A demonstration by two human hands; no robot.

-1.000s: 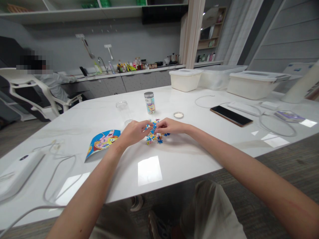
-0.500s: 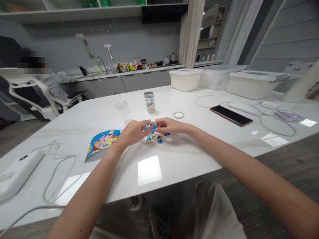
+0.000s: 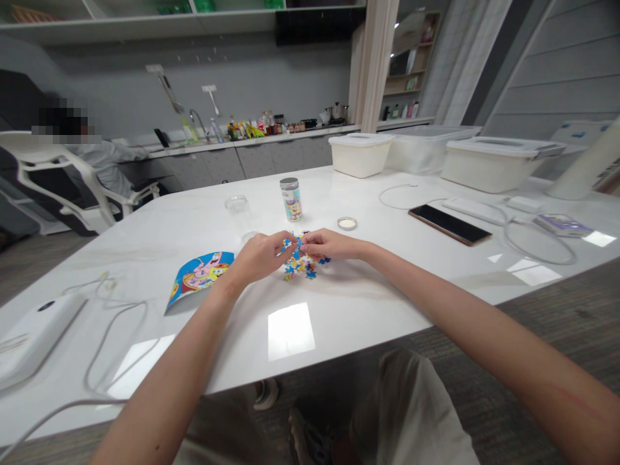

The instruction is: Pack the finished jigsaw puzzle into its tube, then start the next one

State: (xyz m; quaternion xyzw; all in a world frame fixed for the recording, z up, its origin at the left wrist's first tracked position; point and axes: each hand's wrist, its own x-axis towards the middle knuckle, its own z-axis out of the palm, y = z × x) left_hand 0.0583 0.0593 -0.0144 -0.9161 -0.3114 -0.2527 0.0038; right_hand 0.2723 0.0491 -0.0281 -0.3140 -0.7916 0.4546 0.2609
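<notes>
Small jigsaw puzzle pieces [image 3: 310, 266], mostly blue and yellow, lie in a loose heap on the white table [image 3: 368, 310]. Over the heap, my left hand [image 3: 266, 255] reaches in from the left with its thumb and fingers pinched at a blue puzzle piece. My right hand [image 3: 327, 244] meets it from the other side, fingertips closed on a puzzle piece too. The fingers partly hide the pieces they grip. Left of my left hand lies a curved picture sheet [image 3: 201, 278] with cartoon figures. Beyond the heap stands a cartoon-printed jar [image 3: 291, 201] with a silver cap.
A round lid [image 3: 347, 223] and a clear container [image 3: 237, 208] sit near the jar. To the right are a phone [image 3: 449, 225] and a cable; lidded tubs [image 3: 361, 158] stand behind. A white device [image 3: 39, 339] with cables lies left. A person sits in a chair at far left.
My fingertips have shifted slightly over the heap, and the blue piece between them has turned or moved a little. Everything else stays in place.
</notes>
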